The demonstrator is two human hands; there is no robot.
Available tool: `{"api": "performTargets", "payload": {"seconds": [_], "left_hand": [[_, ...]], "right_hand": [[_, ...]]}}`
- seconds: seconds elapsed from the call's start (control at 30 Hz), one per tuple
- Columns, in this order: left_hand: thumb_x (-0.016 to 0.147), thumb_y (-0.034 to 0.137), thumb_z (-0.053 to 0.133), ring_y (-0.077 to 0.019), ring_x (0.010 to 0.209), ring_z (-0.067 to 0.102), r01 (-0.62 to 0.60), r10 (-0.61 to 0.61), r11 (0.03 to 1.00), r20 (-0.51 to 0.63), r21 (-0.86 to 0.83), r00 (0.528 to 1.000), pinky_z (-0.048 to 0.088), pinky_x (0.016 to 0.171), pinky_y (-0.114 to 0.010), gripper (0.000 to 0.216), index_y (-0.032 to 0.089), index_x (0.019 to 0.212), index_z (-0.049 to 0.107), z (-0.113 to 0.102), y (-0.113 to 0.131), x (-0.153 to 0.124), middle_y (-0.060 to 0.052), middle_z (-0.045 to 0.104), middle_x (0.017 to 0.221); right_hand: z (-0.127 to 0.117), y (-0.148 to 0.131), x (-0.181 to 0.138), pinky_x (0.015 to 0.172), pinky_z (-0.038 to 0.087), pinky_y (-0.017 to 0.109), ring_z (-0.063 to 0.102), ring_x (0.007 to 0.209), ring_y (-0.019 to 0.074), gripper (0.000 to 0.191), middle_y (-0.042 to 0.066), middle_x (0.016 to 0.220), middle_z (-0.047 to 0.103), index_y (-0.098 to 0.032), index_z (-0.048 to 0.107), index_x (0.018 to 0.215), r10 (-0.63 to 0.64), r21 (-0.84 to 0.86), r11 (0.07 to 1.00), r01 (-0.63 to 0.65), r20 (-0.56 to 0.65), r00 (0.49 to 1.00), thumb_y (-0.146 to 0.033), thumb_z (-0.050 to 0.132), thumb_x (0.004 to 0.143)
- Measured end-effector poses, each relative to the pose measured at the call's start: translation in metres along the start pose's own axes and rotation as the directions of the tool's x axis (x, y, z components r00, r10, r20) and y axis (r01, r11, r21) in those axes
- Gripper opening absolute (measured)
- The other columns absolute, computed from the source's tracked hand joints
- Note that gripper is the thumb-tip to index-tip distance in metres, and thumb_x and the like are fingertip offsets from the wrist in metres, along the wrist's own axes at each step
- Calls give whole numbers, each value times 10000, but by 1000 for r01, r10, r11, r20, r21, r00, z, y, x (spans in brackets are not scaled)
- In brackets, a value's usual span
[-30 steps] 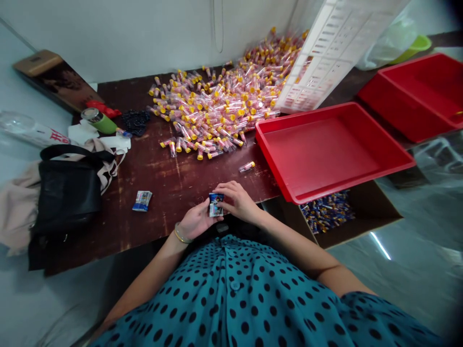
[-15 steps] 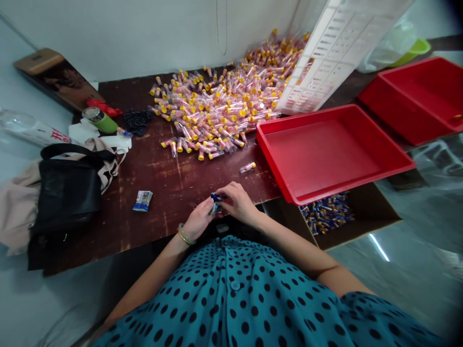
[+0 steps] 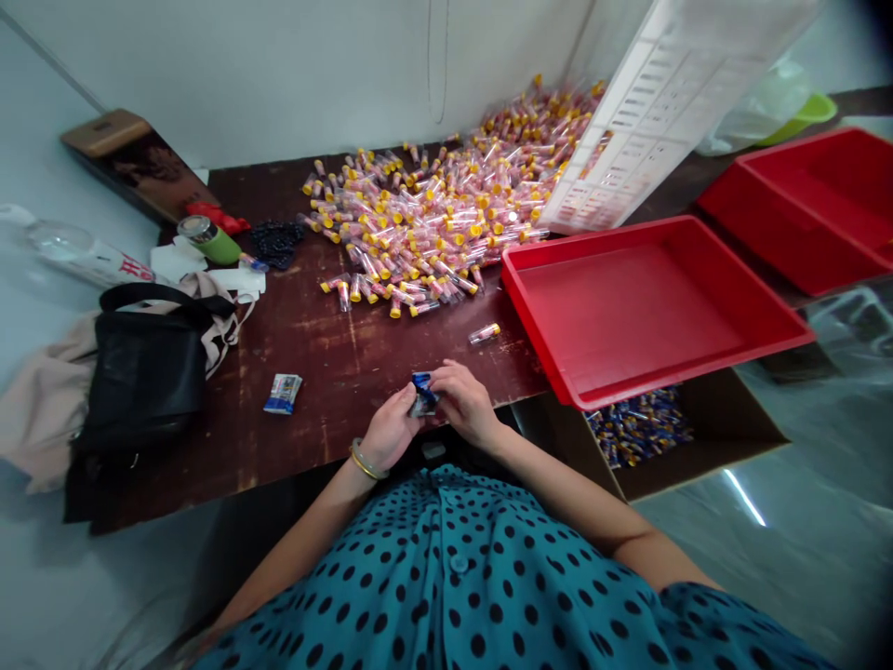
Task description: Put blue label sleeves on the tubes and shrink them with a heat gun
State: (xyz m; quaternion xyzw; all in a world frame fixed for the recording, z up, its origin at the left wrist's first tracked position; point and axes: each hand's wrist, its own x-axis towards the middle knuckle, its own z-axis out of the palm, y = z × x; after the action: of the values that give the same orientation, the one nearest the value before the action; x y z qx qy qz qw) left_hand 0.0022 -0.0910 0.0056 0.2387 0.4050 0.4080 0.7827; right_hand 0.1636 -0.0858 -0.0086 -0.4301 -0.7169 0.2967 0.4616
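Note:
Between my two hands, just over the table's front edge, is a small blue and silvery printed wrapper (image 3: pixel 422 395). My left hand (image 3: pixel 393 427) is closed on its left side, with the thumb on top. Fingers of my right hand (image 3: pixel 466 402) pinch its right side; the exact grip is partly hidden. On the table to the left lies a small stack of similar blue and white wrappers (image 3: pixel 283 394). A single clear tube with a yellow cap (image 3: pixel 485 333) lies beyond my right hand. Farther back spreads a large heap of such yellow-capped tubes (image 3: pixel 419 228).
A shallow red tray (image 3: pixel 648 302) stands at right, above a cardboard box (image 3: pixel 739 433) of blue-wrapped pieces. Beyond are another red bin (image 3: pixel 802 219) and a leaning white plastic rack (image 3: pixel 628 121). At left are a black bag (image 3: pixel 150 372), a green cup (image 3: pixel 213 240) and a bottle (image 3: pixel 84 253).
The wrapper shows more openly between my hands now, its blue part turned up. My right fingers have shifted slightly. The whole view has moved a little, so everything sits slightly lower and further right.

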Motion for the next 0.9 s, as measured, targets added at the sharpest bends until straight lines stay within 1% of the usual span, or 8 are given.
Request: {"api": "performTargets", "payload": {"seconds": [0.13,0.23,0.43,0.57,0.63,0.7,0.8,0.9], "left_hand": [[840,423,653,-154,713,563,-60,45,977,74,207,996,451,551,-255,319,163,1022,677,-5,6,3,-35,614,833],[858,448,620,-143,682,546,-52,13,962,144,269,989,437,550,-249,359,148,1052,655,-11,16,4,-37,596,786],[874,454,575,-128,626,541,-80,41,965,157,252,987,394,495,-238,347,127,986,603,-16,27,4,-73,632,845],[931,444,442,-128,528,513,-137,151,886,4,443,988,330,436,-239,297,166,947,544,-33,29,11,-56,625,775],[953,374,379,-165,585,563,-133,348,688,-163,714,923,401,501,-264,263,174,924,548,-53,35,19,-66,624,755],[929,280,419,-246,838,626,-41,544,467,-250,883,801,483,713,-345,206,161,937,588,-78,46,26,-124,643,869],[856,163,509,-360,1250,452,53,677,354,-295,934,674,361,1009,-499,268,122,1096,619,-106,63,32,-219,563,1208],[863,166,523,-342,1346,357,-38,762,316,-230,948,605,298,1085,-503,442,140,1304,539,-100,64,34,-209,423,1419]], "right_hand": [[2,-2,10,779,517,289,625,833,167,129,29,927,648,-219,579,960,320,269,916,-298,-41,946,-332,555,904],[4,-6,19,787,512,278,629,873,168,107,26,971,654,-217,569,919,337,343,885,-314,-7,942,-316,579,881],[16,-1,35,788,506,292,632,835,173,95,19,892,654,-232,538,933,363,322,898,-301,-156,919,-320,543,897],[-4,19,47,772,476,278,596,801,162,124,14,863,619,-213,552,918,360,211,930,-301,-363,859,-333,555,886],[-23,33,51,778,461,283,588,813,165,150,20,881,611,-206,557,948,350,129,934,-333,-514,783,-343,552,887],[-36,47,52,768,454,286,585,800,166,168,16,859,606,-203,559,940,358,100,928,-358,-504,786,-356,575,873],[-38,57,47,753,458,282,578,771,159,189,-1,814,597,-202,567,888,390,159,920,-359,-270,880,-365,638,822],[-21,45,39,746,475,278,587,763,151,210,-9,818,610,-201,581,869,426,312,861,-400,-17,904,-366,678,781]]}}
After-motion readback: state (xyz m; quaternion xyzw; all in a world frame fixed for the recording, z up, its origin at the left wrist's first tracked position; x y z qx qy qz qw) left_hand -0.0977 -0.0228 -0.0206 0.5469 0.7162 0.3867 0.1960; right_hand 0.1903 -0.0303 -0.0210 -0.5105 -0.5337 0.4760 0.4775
